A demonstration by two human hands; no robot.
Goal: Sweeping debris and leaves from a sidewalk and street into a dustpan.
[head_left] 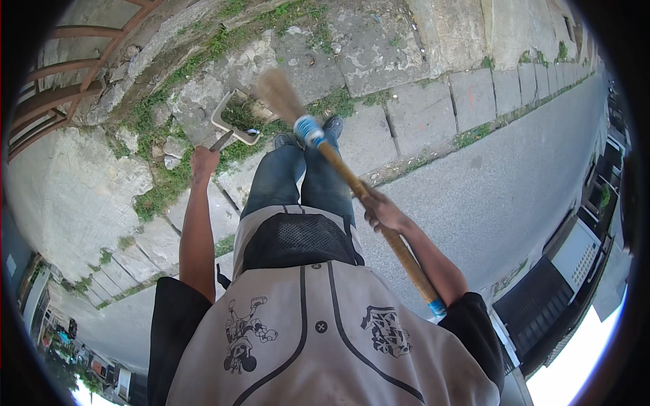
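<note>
My right hand is wrapped round the bamboo-like handle of a broom. Blue-and-white binding joins that handle to brown bristles, smeared by motion, just right of a dustpan. My left hand closes on the short dark handle of this dustpan, a shallow pale scoop with a raised rim. Green weeds and a small white-and-blue scrap show inside the rim. The dustpan is low over the weedy ground, ahead and left of my feet; I cannot tell whether it touches down.
Concrete slabs with gaps run beside a grey road on the right. Weeds and loose stones lie along the left. A rusty metal grille stands at the far left. My shoes are just below the bristles.
</note>
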